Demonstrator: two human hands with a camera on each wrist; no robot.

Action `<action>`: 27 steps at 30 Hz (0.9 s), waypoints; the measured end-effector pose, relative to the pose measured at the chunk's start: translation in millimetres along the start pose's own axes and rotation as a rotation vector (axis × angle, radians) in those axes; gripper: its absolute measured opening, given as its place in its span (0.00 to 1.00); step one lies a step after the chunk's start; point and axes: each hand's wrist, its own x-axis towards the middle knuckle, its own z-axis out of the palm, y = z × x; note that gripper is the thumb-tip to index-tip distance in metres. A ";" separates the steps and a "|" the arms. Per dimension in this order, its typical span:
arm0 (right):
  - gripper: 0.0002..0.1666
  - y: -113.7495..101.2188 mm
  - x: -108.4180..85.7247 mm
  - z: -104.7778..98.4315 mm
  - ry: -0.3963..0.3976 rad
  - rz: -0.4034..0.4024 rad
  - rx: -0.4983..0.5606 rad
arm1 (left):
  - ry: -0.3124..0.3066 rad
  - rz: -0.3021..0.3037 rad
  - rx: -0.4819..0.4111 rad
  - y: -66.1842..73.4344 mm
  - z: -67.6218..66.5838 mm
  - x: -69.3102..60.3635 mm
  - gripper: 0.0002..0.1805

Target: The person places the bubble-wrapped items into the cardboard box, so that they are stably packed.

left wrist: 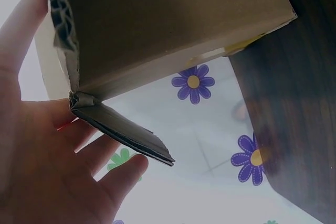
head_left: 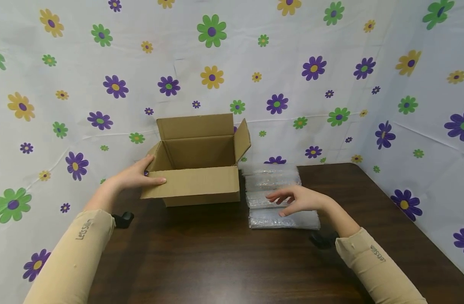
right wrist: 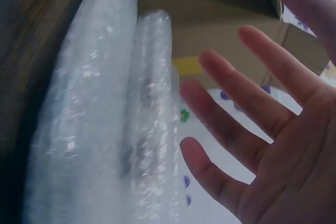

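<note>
Currently, left hand (head_left: 136, 175) grasps the cardboard box (head_left: 201, 181) by its near-left corner; right hand (head_left: 301, 198), fingers (right wrist: 226, 125) loosely spread, hovers over bubble-wrap packs (head_left: 268, 183) lying beside the box on the surface (head_left: 216, 253).

sleeves (head_left: 72, 257) cut off, bubble wrap (right wrist: 94, 108) blurred up close

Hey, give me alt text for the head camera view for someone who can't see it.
A person's left hand holds the left side of an open cardboard box, while the right hand hovers over a row of clear bubble-wrap bundles beside it. Box and bundles rest on a dark wood-grain table before a white flower-print backdrop.
</note>
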 end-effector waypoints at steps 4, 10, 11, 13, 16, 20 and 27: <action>0.35 10.7 -6.6 2.6 0.037 0.024 0.019 | -0.001 0.000 -0.005 -0.2 -0.3 0.0 0.59; 0.34 18.9 -12.1 3.0 0.053 0.066 0.020 | 0.001 0.007 -0.001 -0.7 0.0 1.1 0.59; 0.34 20.0 -12.6 3.4 0.050 0.076 0.008 | 0.000 0.007 -0.002 -0.8 0.2 1.4 0.59; 0.34 21.8 -13.5 4.5 0.046 0.097 -0.009 | 0.000 0.009 -0.003 -0.7 0.5 1.5 0.59; 0.33 23.2 -14.5 5.7 0.051 0.112 -0.026 | 0.003 0.016 -0.005 -0.4 0.7 1.0 0.59; 0.34 22.3 -15.9 6.1 0.061 0.110 -0.035 | 0.007 0.022 -0.009 0.1 0.6 0.8 0.59; 0.35 19.1 -14.3 8.3 0.017 0.133 -0.050 | 0.007 0.013 -0.011 -1.1 0.9 0.6 0.59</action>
